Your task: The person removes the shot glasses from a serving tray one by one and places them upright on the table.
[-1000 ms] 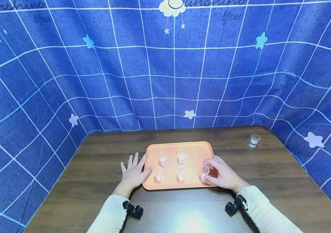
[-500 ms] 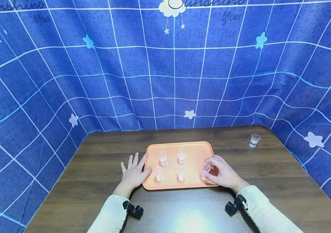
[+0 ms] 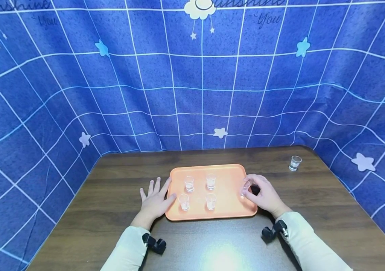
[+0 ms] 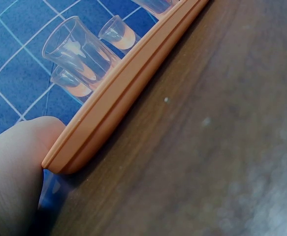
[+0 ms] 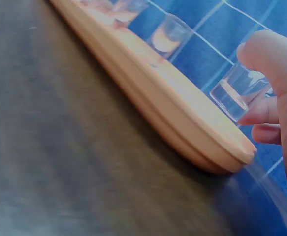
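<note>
An orange tray (image 3: pixel 227 210) lies on the table with several clear shot glasses on its left and middle parts, among them a front-left glass (image 3: pixel 184 202) and a back-middle glass (image 3: pixel 210 181). My left hand (image 3: pixel 154 205) rests at the tray's left edge, fingers spread and straight, the thumb over the rim. Over the tray's right end my right hand (image 3: pixel 265 194) pinches a shot glass (image 5: pixel 232 93) between thumb and fingers. In the right wrist view that glass is tilted, its base a little above the tray rim (image 5: pixel 197 125).
Another shot glass (image 3: pixel 295 163) stands alone near the table's back right corner. The wooden table (image 3: pixel 128 169) is backed by a blue curtain (image 3: pixel 192 94) with white grid lines and stars. Both wrists carry black camera mounts.
My right hand has moved right and slightly back with the shot glass, from the tray's front right towards its right edge. The left hand and the other glasses have stayed put.
</note>
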Demonstrator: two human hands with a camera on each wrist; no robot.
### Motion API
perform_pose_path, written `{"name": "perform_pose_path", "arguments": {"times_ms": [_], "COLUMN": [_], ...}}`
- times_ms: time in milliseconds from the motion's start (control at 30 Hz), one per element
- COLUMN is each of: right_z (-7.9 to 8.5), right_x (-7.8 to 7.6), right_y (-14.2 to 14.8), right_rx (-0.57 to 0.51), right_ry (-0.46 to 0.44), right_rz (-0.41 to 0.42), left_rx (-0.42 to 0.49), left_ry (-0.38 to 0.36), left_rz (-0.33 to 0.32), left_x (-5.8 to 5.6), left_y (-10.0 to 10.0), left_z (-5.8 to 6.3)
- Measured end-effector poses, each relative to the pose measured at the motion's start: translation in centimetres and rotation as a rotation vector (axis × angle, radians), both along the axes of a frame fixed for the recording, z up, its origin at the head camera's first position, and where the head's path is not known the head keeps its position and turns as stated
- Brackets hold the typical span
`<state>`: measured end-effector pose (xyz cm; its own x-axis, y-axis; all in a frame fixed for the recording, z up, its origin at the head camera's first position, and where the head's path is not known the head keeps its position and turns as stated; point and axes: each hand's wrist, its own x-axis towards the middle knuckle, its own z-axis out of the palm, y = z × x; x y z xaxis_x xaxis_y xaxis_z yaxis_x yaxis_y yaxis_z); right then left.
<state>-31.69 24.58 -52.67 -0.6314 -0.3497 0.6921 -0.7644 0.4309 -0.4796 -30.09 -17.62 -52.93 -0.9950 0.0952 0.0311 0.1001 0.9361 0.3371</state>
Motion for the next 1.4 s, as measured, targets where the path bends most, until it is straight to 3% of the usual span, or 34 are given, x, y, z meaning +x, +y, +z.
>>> {"name": "perform_pose_path", "arguments": {"times_ms": [267, 600, 933, 1100, 1400], "right_z": [0.0, -0.2, -0.2, -0.3, -0.3], "right_x": [-0.8, -1.9, -2.5, -3.0, -3.8], "right_y": [1.3, 3.1, 4.4, 4.9, 5.3], "right_rx": [-0.076, -0.003, 0.069, 0.051, 0.027], "right_ry": [-0.081, -0.143, -0.234, -0.274, -0.311], "right_rz": [-0.119, -0.352, -0.480, -0.579, -0.675], "left_rx": [0.000, 0.003, 0.010, 0.004, 0.006], "left_ry": [-0.007, -0.005, 0.000, 0.001, 0.002], "left_rz": [0.001, 0.002, -0.001, 0.000, 0.000], "left_x": [0.0, -0.1, -0.1, -0.1, 0.0], "left_y": [-0.1, -0.1, -0.1, -0.1, 0.0], "left_z": [0.0, -0.1, -0.1, -0.2, -0.1]}}
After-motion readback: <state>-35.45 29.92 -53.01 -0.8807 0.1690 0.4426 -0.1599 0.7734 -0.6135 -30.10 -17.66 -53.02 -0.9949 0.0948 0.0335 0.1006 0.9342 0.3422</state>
